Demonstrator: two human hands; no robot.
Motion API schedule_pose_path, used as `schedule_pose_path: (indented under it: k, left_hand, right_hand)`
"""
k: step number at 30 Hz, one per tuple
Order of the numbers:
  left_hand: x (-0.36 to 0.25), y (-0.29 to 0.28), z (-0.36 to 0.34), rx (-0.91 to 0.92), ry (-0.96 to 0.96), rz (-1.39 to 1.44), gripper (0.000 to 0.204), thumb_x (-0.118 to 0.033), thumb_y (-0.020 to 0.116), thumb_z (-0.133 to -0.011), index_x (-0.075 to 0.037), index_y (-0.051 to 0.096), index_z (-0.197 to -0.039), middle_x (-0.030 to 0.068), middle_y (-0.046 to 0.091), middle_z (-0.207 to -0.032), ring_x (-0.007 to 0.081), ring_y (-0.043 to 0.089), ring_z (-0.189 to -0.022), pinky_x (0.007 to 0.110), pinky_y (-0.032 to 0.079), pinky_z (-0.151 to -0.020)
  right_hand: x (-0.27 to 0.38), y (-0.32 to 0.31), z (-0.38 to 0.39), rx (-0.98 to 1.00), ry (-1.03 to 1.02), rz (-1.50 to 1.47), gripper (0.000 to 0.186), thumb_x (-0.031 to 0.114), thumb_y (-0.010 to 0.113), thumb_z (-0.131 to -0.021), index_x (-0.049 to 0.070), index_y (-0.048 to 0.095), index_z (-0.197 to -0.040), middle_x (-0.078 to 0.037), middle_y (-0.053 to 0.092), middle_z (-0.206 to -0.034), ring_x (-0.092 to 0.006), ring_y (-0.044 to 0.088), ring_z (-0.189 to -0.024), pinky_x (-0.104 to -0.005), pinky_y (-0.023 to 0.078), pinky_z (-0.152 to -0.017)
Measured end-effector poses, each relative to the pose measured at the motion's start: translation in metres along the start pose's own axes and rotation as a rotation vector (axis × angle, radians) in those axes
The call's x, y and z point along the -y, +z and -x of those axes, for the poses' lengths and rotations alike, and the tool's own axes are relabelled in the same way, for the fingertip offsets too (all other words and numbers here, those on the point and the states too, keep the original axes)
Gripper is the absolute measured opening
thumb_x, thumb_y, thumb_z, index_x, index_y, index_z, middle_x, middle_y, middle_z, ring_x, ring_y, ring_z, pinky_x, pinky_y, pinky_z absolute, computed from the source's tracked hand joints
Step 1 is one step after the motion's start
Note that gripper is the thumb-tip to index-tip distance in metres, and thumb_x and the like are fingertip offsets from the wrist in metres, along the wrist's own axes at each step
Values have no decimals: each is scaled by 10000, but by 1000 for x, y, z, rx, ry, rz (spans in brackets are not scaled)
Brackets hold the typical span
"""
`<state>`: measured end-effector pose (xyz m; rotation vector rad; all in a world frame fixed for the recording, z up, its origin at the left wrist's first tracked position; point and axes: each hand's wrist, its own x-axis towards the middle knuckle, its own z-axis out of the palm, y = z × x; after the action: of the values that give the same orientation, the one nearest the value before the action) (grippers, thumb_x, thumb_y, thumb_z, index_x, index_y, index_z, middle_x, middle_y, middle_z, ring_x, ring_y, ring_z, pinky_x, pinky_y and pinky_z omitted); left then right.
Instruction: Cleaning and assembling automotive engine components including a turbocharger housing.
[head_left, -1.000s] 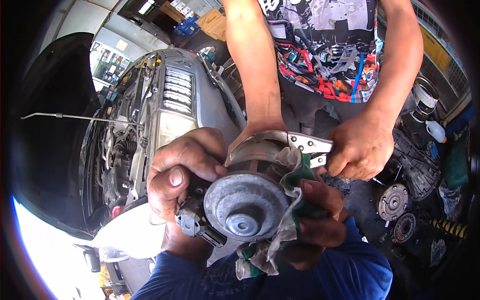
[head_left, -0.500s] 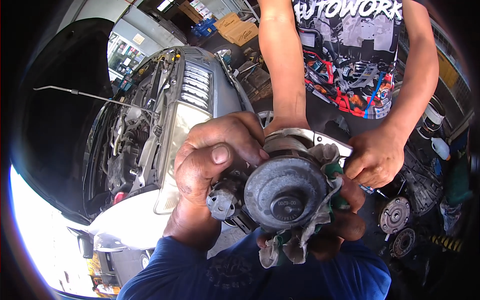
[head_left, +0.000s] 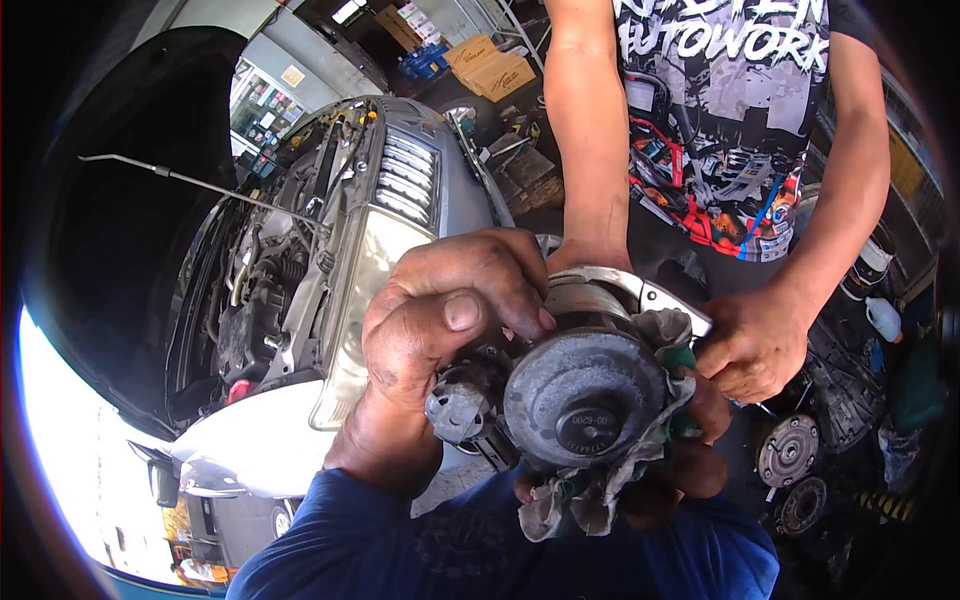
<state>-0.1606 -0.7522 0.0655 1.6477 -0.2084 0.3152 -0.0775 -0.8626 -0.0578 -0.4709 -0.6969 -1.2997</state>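
Note:
A round, dark grey metal car part [head_left: 580, 385] with a stepped dome and a black centre cap is held up between both hands. My left hand [head_left: 425, 320] is closed on its left side, the fingertips curled over the upper edge. Below those fingers juts a smaller metal block [head_left: 462, 405] with holes. From the right, my right hand [head_left: 705, 440] grips the part through a dirty grey-green rag [head_left: 600, 500]. A shiny metal band with a flat silver handle [head_left: 668, 300] wraps the part's far end. A co-worker's hand [head_left: 755, 350] is closed by the handle's end; their other hand is mostly hidden behind the part.
A car with an open engine bay [head_left: 265, 300] stands left, its black hood [head_left: 130, 240] propped by a rod. The co-worker's patterned shirt [head_left: 720, 130] faces me. Round metal discs [head_left: 788, 452] lie on the floor at right. Cardboard boxes [head_left: 490, 68] stand at the back.
The view has shifted slightly, so the part, both my hands and the co-worker appear a little farther right and lower. My grip and the co-worker's hold look the same.

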Motion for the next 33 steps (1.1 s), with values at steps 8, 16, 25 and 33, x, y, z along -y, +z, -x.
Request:
schedule_pose_path:
  k: [8,16,25,33]
  left_hand:
    - [1,-6,1,43,54,-12,508,-450,606,-759,44,720,-802,194,645,-869,259,603,-822,332,451,-772]
    - [4,-8,1,68,90,-6,482,-415,574,-793,44,722,-814,188,649,-867,251,588,-804,334,445,-760]
    - [7,-14,-4,95,122,-41,467,-398,558,-812,42,715,-815,183,656,-845,257,588,-811,340,440,-762]
    - [12,-18,-6,112,129,-9,460,-397,563,-820,38,714,-818,185,658,-845,268,602,-822,354,455,-804]
  right_hand:
    - [-3,-10,-4,21,4,17,323,217,805,-742,157,541,-919,-49,548,-1061,-369,624,-1010,-538,602,-792]
    - [-6,-10,1,34,1,10,333,246,790,-758,154,533,-948,-52,541,-1075,-357,615,-1014,-526,592,-797]
    - [-10,-10,3,48,-23,23,347,277,774,-776,152,524,-981,-57,535,-1090,-343,605,-1019,-513,580,-803]
    - [-14,-11,7,67,-20,31,362,306,760,-793,150,516,-1010,-60,528,-1104,-330,597,-1023,-502,570,-808]
